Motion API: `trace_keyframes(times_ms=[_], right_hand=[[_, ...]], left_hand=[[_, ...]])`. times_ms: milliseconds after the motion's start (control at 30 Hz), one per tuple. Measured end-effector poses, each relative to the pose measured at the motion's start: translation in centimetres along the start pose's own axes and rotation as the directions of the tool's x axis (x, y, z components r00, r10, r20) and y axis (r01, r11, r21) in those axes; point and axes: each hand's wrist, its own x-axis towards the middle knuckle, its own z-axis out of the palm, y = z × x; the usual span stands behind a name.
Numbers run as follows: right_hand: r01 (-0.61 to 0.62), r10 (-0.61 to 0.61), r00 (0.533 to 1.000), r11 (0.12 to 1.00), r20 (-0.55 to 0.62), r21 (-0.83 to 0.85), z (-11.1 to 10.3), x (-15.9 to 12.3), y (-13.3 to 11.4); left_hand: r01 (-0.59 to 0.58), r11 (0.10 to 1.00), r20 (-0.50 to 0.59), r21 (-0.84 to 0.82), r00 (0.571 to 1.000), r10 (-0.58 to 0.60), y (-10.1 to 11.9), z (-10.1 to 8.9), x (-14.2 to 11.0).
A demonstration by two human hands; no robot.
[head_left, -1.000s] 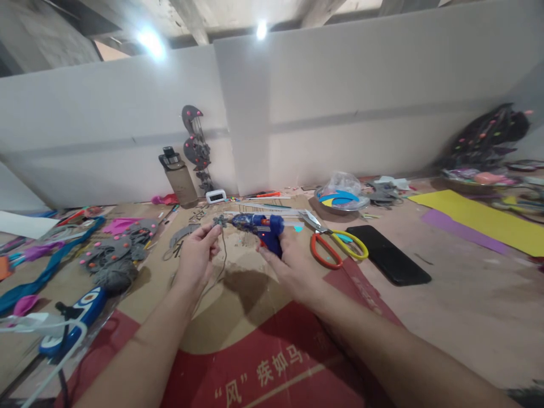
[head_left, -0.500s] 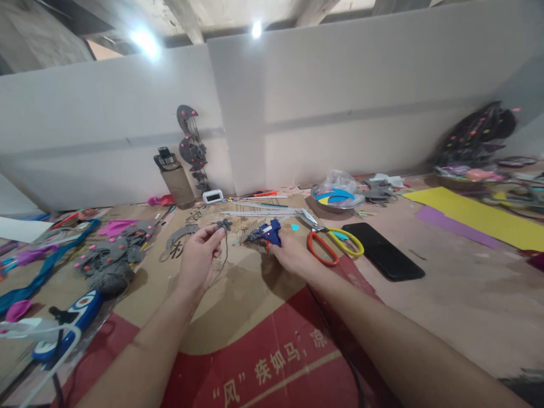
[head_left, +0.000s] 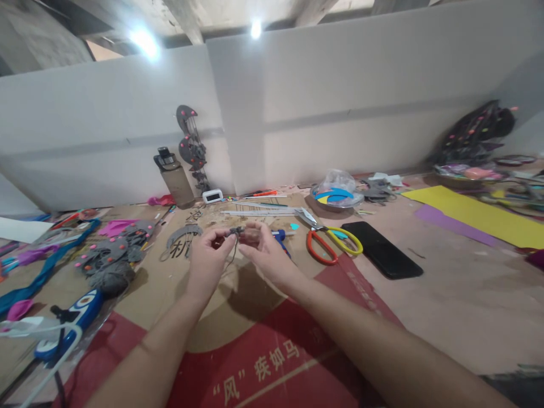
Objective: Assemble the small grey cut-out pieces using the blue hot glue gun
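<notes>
Between the thumb and fingers of my left hand (head_left: 210, 252) is a small dark grey flower-shaped piece (head_left: 237, 230) with a thin grey cord hanging down. My right hand (head_left: 266, 252) has its fingers curled in at the right side of this piece, the fingertips at its edge; they partly hide it. Just behind my right hand, a blue glue gun (head_left: 279, 234) rests on the cardboard (head_left: 250, 277), mostly covered by the hand. Scissors (head_left: 321, 226) with one orange-red and one yellow handle lie to the right.
A black phone (head_left: 382, 249) lies right of the scissors. Behind stand a bottle (head_left: 176, 181), a small white device (head_left: 212, 196) and a bowl (head_left: 334, 207). Grey felt pieces with pink dots (head_left: 117, 246) and a blue-white object (head_left: 70, 326) with cables are on the left. A yellow sheet (head_left: 471, 212) lies far right.
My right hand has lowered the glue gun to the cardboard, let it go and moved left to the flower-shaped piece. My left hand has shifted slightly right, still holding the piece.
</notes>
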Motion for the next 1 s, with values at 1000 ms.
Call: trace_keyframes(times_ms=[1000], right_hand=[[0.150,-0.290,0.953,0.713,-0.092,-0.685,-1.0,-0.4,-1.6]], left_hand=[[0.231,0.945,0.239,-0.234,0.955,-0.174,0.4,0.7,-0.7]])
